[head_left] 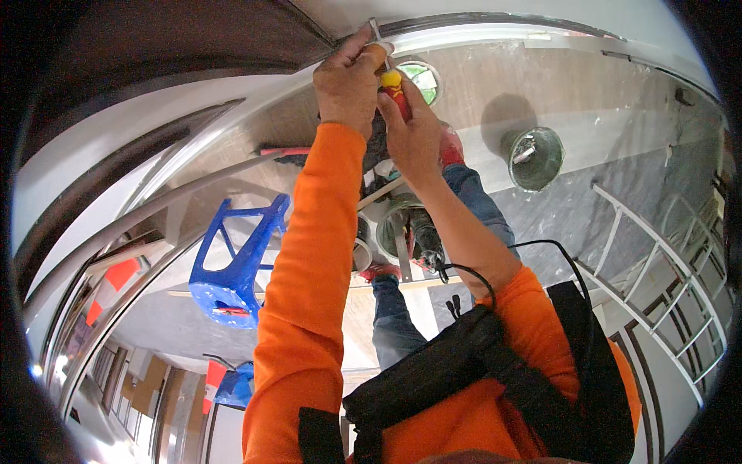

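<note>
Both arms, in orange sleeves, reach up to a dark groove under a white edge (464, 27). My right hand (413, 135) is closed round the red and yellow handle of a screwdriver (393, 87). The fingers of my left hand (345, 87) pinch together just above that handle, around the tool's shaft. Past those fingertips a thin metal tip (375, 29), in line with the handle, points up to the groove. My left fingers partly cover the shaft, so the exact contact at the tip is hard to see.
Far below is a dusty floor with a green bucket (535, 160) holding scraps. A blue plastic stool (232, 267) stands to the left, near a long pole (185, 188). A white metal ladder (657, 263) is at right. Another bucket (389, 232) with tools sits near my legs.
</note>
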`<state>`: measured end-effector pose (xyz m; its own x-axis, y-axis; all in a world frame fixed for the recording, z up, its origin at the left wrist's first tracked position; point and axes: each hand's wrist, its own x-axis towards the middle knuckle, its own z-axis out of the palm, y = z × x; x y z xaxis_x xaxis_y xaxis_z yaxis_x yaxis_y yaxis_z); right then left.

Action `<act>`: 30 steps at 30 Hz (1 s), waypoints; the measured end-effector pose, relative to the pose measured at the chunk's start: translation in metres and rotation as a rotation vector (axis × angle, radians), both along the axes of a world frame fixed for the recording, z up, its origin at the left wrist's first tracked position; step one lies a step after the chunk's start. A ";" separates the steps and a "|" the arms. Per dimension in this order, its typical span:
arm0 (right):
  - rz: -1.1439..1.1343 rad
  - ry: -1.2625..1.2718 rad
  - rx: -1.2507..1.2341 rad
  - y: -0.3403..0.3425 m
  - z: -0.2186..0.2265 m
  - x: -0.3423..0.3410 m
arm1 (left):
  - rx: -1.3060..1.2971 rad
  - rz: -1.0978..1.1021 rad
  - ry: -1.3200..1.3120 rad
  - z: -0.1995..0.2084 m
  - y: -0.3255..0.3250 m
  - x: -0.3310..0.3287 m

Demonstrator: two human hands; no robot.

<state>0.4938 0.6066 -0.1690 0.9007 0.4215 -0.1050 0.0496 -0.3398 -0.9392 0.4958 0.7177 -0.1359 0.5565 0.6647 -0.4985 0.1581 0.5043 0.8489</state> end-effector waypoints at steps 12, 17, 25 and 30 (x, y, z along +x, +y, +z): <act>0.006 -0.385 -0.168 -0.021 0.026 -0.008 | -0.341 0.035 -0.280 -0.003 0.008 -0.002; -0.062 -0.322 -0.060 -0.013 0.023 -0.015 | -0.320 0.002 -0.256 -0.003 0.014 -0.005; -0.128 1.055 0.571 -0.033 0.040 0.011 | -0.413 -0.055 -0.248 -0.009 0.013 -0.002; -0.037 0.809 0.371 -0.026 0.050 0.007 | -0.253 -0.020 -0.241 -0.010 0.022 -0.003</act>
<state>0.5011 0.5808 -0.1190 0.6238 0.5269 -0.5773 -0.6816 0.0052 -0.7317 0.4926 0.7400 -0.1457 0.6898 0.5251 -0.4984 -0.0202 0.7021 0.7118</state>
